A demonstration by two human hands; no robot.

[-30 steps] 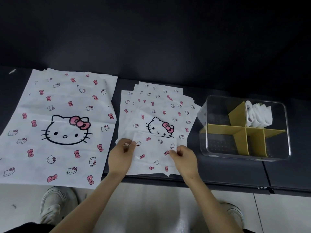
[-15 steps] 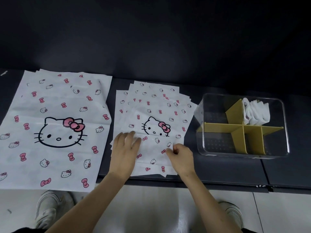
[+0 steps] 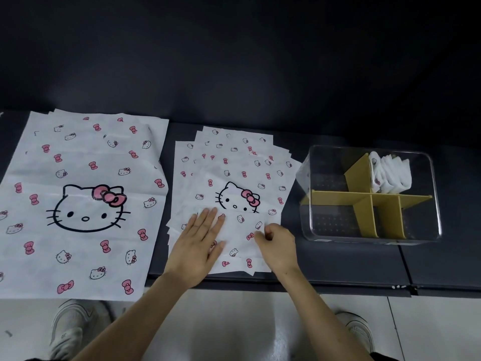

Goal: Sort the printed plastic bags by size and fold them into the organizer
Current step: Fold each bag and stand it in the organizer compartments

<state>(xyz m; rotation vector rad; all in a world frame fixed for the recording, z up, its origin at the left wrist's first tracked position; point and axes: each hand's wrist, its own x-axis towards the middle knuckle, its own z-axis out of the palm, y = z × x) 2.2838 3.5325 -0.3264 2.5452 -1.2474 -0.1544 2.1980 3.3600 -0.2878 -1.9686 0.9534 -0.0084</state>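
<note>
A stack of medium white bags (image 3: 234, 168) printed with cat faces and pink bows lies mid-table. The top bag's near half is folded up into a flap (image 3: 242, 230). My left hand (image 3: 200, 246) presses flat on the flap's left part, fingers straight. My right hand (image 3: 277, 247) pinches the flap's right edge with curled fingers. A stack of large bags (image 3: 83, 204) of the same print lies to the left. The clear organizer (image 3: 437, 204) with yellow dividers (image 3: 338, 199) stands to the right; folded white bags (image 3: 391, 175) fill its far right compartment.
The dark table (image 3: 338, 264) ends at a front edge just below my wrists. The large bags overhang that edge at the left. Two white shoes (image 3: 70, 332) stand on the pale floor below. A dark wall rises behind the table.
The left hand went from pinching the flap's left corner to lying flat on it. The right hand stayed at the right edge. The view shifted slightly.
</note>
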